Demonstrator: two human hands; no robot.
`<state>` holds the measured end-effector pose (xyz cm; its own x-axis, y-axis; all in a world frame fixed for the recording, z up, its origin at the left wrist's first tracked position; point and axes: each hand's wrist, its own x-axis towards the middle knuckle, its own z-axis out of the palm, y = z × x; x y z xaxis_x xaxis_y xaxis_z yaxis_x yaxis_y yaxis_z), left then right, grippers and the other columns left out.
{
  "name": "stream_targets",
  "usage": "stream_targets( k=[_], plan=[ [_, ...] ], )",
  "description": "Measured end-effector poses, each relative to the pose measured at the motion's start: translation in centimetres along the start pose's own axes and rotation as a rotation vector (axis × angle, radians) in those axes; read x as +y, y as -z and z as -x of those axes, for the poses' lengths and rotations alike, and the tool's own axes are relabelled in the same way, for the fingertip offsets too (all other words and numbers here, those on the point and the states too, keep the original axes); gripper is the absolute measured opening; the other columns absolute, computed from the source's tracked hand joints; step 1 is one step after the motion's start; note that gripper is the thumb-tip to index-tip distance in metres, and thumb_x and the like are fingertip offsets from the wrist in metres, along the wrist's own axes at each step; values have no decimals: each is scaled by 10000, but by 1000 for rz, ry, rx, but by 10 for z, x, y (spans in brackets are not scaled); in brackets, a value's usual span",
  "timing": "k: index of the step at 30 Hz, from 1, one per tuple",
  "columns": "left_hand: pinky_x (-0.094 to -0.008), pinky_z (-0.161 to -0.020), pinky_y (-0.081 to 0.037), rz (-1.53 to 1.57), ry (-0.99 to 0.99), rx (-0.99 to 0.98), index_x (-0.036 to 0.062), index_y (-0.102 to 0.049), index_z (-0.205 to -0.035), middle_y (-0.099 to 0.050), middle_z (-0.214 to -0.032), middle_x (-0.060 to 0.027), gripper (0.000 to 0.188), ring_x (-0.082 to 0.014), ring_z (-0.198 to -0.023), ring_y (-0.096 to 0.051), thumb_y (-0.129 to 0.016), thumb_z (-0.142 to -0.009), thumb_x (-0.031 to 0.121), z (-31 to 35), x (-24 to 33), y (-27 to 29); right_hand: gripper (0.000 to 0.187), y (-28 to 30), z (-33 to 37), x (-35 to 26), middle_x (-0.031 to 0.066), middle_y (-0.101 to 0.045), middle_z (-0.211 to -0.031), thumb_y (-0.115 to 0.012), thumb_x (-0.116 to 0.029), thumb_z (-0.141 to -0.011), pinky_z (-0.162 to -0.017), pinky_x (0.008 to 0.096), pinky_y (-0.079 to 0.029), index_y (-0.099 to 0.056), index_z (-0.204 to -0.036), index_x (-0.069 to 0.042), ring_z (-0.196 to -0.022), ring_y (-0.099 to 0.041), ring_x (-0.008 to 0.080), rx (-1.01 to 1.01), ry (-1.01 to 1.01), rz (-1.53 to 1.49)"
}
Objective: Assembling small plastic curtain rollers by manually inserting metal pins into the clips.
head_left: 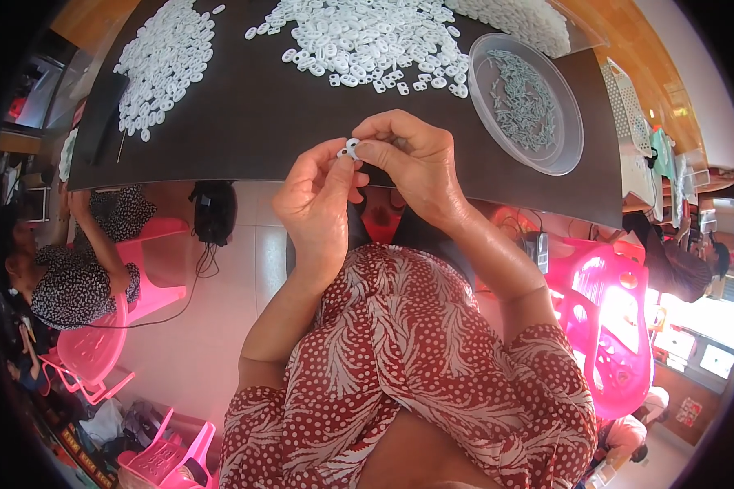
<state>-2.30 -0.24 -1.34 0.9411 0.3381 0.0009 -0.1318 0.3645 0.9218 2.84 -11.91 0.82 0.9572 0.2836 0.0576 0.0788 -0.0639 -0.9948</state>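
Just off the table's near edge, both hands meet at a small white plastic piece (351, 145) with dark round holes. My left hand (318, 191) pinches it between thumb and fingers from the left. From the right, my right hand (416, 159) closes thumb and index finger on its upper side. Fingertips hide part of the piece, so I cannot tell whether it is one part or two. Beyond the hands spreads a large heap of similar white plastic pieces (367, 41). A clear round tray (568, 122) of small grey-green parts (520, 98) stands to the right.
Another pile of white pieces (167, 61) lies at the left of the dark table (245, 130). A clear container of white pieces (522, 20) stands far right. Pink chairs (603, 326) flank me. A person in a patterned top (77, 289) sits left, beside a cable (171, 318).
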Motion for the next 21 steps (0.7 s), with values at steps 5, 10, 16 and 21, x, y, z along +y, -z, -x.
stream_targets(
  k=[5,10,16,21],
  plan=[
    [-192,-549,-463,23,-3,-19,-60,-580,-1091,-619,-837,-59,212,-95,-673,-599,-558,-881,-34,-2,-2,1,110,-2,-1,12,75,-600,-800,-611,31,-777,-654,280,-480,-638,-882,10,-728,-591,158,24,191,122],
    [-201,-550,-472,39,21,-43,-62,-570,-1120,-617,-839,-65,244,-105,-672,-602,-564,-877,-39,-3,-3,3,104,1,0,18,33,-624,-839,-593,19,-840,-677,223,-487,-648,-927,12,-759,-593,89,12,253,215],
    [-213,-555,-484,29,62,-87,-66,-567,-1133,-624,-843,-78,258,-116,-676,-607,-562,-877,-36,-7,-3,5,135,1,2,15,56,-609,-890,-569,29,-853,-678,228,-491,-626,-975,26,-757,-596,94,4,106,144],
    [-242,-556,-518,119,39,-48,-82,-589,-1088,-651,-835,-120,233,-144,-679,-628,-592,-868,-7,-11,-6,7,186,-3,5,17,108,-601,-859,-605,44,-742,-651,315,-475,-633,-923,11,-751,-567,220,8,166,121]
  ],
)
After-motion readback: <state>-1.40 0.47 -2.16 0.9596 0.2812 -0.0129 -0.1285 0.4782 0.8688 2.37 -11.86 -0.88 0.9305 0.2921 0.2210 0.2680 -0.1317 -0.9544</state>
